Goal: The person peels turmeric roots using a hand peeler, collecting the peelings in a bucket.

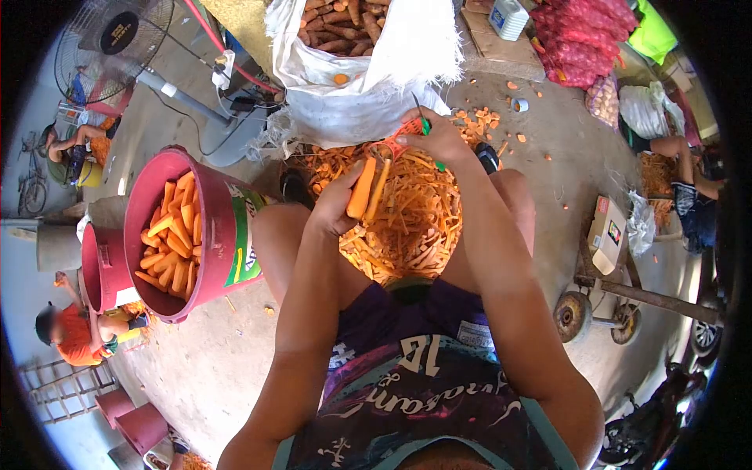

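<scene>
Printed jersey (423, 384) is lying nearest, while the left hand (338, 200) is grasping a carrot (361, 189) above peelings (419, 207), its fingers ideally keeping clear of the red peeler (385, 146) the right hand (440, 142) is clasping.

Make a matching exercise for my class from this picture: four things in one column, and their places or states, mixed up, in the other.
Column 1
1. Left hand
2. Peelings
3. Fan
4. Jug

Column 2
A. White, near the red net sacks
B. Heaped in front of the person, between the legs
C. Dark, upper left, on a grey pole
D. Closed around a peeled carrot

Right pairs: 1-D, 2-B, 3-C, 4-A
</scene>
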A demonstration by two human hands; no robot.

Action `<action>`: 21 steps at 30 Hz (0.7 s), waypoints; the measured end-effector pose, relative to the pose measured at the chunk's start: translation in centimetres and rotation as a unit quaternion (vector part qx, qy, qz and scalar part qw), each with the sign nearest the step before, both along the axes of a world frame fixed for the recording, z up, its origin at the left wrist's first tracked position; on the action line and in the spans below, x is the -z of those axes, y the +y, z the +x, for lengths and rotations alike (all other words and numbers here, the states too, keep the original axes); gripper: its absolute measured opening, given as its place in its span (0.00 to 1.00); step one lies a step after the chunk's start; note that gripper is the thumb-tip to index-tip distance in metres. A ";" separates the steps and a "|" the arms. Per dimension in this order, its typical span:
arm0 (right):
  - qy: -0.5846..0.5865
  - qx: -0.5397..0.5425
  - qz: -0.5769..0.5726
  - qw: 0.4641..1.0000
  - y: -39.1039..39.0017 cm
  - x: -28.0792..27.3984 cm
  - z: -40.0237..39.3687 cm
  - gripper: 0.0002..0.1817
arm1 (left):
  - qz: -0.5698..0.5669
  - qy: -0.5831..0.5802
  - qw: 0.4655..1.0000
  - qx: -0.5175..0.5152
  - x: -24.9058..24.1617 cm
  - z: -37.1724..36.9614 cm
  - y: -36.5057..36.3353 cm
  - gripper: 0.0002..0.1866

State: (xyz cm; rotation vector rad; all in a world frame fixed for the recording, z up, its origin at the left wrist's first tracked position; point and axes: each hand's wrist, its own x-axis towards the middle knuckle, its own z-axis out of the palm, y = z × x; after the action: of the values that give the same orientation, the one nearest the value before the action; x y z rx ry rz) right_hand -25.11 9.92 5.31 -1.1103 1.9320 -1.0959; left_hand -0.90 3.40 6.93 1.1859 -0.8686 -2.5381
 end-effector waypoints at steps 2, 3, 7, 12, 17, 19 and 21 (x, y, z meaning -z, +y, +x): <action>0.009 -0.044 -0.025 0.999 0.1 -0.3 1.4 0.27 | 0.009 0.058 0.997 -0.058 1.0 0.2 -0.5 0.19; 0.019 -0.086 -0.048 0.995 0.2 -0.7 2.5 0.27 | 0.011 0.058 0.996 -0.061 2.3 0.3 -0.9 0.19; 0.077 -0.154 -0.099 0.980 1.1 -1.3 5.1 0.24 | 0.030 0.112 0.992 -0.058 3.0 0.0 -1.2 0.19; 0.042 -0.023 -0.010 0.999 0.4 -0.7 0.0 0.25 | 0.004 0.029 0.999 -0.046 2.5 0.0 -0.8 0.20; 0.119 -0.031 0.036 0.992 0.0 1.1 1.0 0.21 | -0.018 0.028 0.992 -0.120 2.6 0.6 -1.4 0.18; 0.168 -0.078 0.002 0.983 0.5 1.6 3.3 0.20 | 0.006 0.038 0.987 -0.158 3.6 0.2 -2.4 0.18; 0.217 -0.119 -0.037 0.968 0.9 1.6 5.6 0.19 | 0.006 0.044 0.978 -0.203 2.0 -0.7 -2.3 0.23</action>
State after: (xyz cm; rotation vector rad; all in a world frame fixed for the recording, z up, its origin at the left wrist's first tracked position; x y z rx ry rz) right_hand -19.54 10.81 3.74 -1.6872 2.0187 -0.8485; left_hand -1.56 1.12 4.96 1.1102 -0.5259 -2.2444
